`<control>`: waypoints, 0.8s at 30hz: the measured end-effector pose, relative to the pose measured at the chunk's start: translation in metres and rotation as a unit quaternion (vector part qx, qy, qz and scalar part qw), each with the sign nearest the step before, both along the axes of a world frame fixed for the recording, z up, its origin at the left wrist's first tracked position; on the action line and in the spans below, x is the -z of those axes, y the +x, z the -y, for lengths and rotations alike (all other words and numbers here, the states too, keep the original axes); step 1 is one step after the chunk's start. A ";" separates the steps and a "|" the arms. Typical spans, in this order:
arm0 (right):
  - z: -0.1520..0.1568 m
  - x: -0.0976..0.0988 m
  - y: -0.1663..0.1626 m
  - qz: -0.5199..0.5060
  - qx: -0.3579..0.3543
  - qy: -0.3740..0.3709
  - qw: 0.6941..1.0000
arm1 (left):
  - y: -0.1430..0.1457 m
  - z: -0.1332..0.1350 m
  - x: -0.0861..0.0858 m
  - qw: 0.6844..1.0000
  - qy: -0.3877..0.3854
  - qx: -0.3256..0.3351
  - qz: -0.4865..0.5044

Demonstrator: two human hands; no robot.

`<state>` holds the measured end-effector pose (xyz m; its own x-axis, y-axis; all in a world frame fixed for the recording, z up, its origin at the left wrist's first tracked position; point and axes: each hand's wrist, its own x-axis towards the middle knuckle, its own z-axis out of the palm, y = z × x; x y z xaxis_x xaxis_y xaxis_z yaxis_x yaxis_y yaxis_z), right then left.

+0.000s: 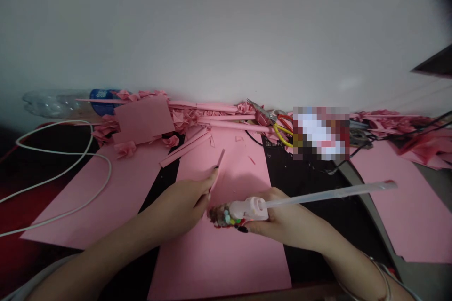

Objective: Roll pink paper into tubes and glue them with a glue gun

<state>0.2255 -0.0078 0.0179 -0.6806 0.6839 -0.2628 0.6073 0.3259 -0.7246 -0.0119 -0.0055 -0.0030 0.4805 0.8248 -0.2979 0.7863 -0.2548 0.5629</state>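
Observation:
My left hand (183,202) pinches a narrow pink paper strip (218,162) that sticks up from its fingertips. My right hand (282,218) is wrapped round a pale pink glue gun (249,209) with a long clear glue stick (328,194) jutting out to the right; the gun's nozzle end points left, close to my left fingers. Both hands hover over a pink paper sheet (226,254) lying on the dark table.
More pink sheets (106,188) (409,211) lie left and right. Folded pink paper flowers and rolled strips (212,120) pile along the wall, with scissors (278,124), a clear plastic bottle (63,102), a white cable (70,169) and black wires (388,136).

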 end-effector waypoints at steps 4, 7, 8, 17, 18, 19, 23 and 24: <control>-0.002 0.002 0.002 -0.006 0.010 0.004 1.000 | 0.000 0.000 -0.001 1.000 0.001 0.002 0.002; -0.006 0.006 0.002 -0.039 0.032 0.014 0.999 | -0.001 0.001 -0.001 1.000 0.000 0.001 0.002; -0.007 0.006 0.002 -0.048 0.045 0.027 0.997 | -0.001 0.002 -0.001 1.000 -0.003 0.002 0.001; -0.009 0.008 0.002 -0.061 0.068 0.017 0.996 | -0.001 0.003 0.001 1.000 0.003 0.000 0.002; -0.009 0.009 0.003 -0.056 0.080 0.028 0.995 | -0.001 0.003 0.000 1.000 0.005 -0.001 0.003; -0.009 0.009 0.003 -0.050 0.085 0.034 0.995 | -0.001 0.003 0.000 1.000 0.006 -0.001 0.003; -0.011 0.012 0.003 -0.044 0.085 0.032 0.995 | 0.001 0.003 -0.004 1.000 -0.003 0.000 -0.008; -0.012 0.013 0.003 -0.044 0.103 0.036 0.993 | 0.001 0.002 -0.004 1.000 -0.006 0.000 -0.011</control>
<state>0.2286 0.0045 0.0053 -0.5431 0.8256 -0.1533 0.6013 0.2550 -0.7572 -0.0106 -0.0077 0.0012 0.4744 0.8207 -0.3184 0.7980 -0.2483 0.5492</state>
